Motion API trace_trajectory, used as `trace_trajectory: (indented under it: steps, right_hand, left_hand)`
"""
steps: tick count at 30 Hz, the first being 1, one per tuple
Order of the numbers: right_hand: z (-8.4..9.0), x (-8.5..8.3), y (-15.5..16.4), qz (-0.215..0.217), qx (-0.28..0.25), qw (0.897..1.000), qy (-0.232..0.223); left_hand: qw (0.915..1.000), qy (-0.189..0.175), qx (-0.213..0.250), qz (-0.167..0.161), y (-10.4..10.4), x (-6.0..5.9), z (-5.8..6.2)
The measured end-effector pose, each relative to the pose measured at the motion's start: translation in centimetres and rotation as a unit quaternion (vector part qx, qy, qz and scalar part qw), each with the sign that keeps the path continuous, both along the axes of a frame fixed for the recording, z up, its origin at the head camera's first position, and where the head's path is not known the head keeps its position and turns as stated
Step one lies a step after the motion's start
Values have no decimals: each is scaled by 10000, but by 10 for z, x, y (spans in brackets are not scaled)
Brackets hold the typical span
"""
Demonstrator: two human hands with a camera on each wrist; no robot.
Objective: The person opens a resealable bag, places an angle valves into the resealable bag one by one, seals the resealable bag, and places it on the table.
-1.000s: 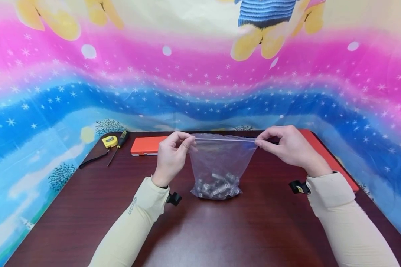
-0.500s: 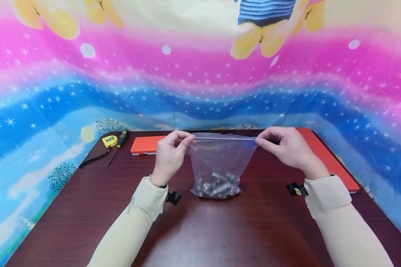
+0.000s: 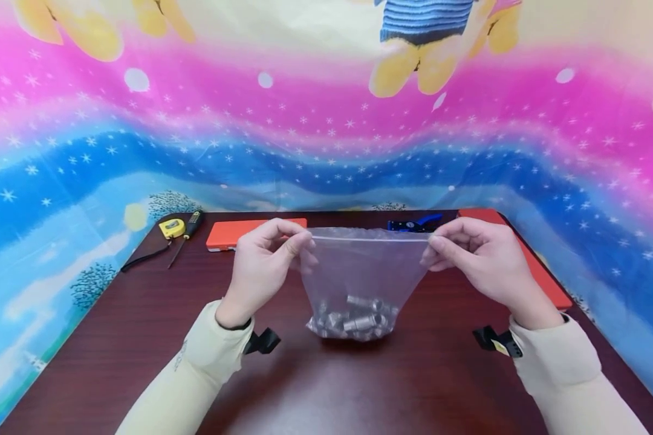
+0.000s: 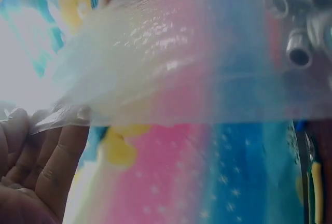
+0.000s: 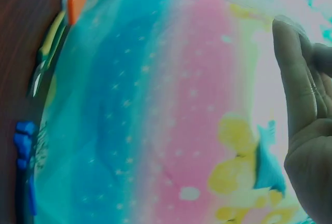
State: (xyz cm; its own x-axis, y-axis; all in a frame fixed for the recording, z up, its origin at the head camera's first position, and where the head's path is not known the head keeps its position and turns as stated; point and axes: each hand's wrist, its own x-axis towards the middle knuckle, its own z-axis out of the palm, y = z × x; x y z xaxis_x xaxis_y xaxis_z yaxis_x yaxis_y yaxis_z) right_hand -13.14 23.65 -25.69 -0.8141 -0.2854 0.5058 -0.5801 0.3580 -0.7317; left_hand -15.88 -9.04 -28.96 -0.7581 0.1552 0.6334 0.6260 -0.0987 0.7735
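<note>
A clear zip-top plastic bag (image 3: 359,269) stretches between the two hands, its top strip pulled straight. Several silvery metal tube-like pieces (image 3: 361,323) lie in a heap at its bottom. My left hand (image 3: 261,269) pinches the left top corner between thumb and fingers. The right hand (image 3: 487,266) pinches the opposite corner in the same way. In the left wrist view the bag (image 4: 161,53) spans the picture, with hollow metal pieces (image 4: 299,50) showing through at the right. Only part of the right hand (image 5: 306,110) shows in its own wrist view.
Behind the left hand lies an orange case (image 3: 234,232). A yellow tape measure (image 3: 172,228) and a screwdriver (image 3: 192,226) sit at the back left. Blue-handled pliers (image 3: 427,222) lie behind the bag, and a long red case (image 3: 552,278) runs along the table's right side.
Both hands have come nearer to me with the bag and spread slightly apart. The metal pieces inside have shifted, and the blue-handled pliers now show behind it.
</note>
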Motion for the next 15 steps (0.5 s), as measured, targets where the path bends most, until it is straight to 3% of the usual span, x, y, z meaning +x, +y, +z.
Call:
trace_trajectory:
  steps: [5, 8, 11, 15]
  right_hand:
    - [4, 29, -2, 176, -411, 9984, -354]
    - [1, 35, -4, 154, -478, 9957, -781]
    - [-12, 24, -8, -105, -200, 9908, -1337]
    - [-42, -20, -14, -463, 201, 9778, -2034]
  left_hand:
    - [9983, -273, -248, -460, -10, 32, 11]
    - [9953, -623, -340, -658, -14, 41, 9]
    - [9908, -1121, -565, -499, -16, 34, -5]
    - [9743, -2033, -969, -24, -13, -5, -35]
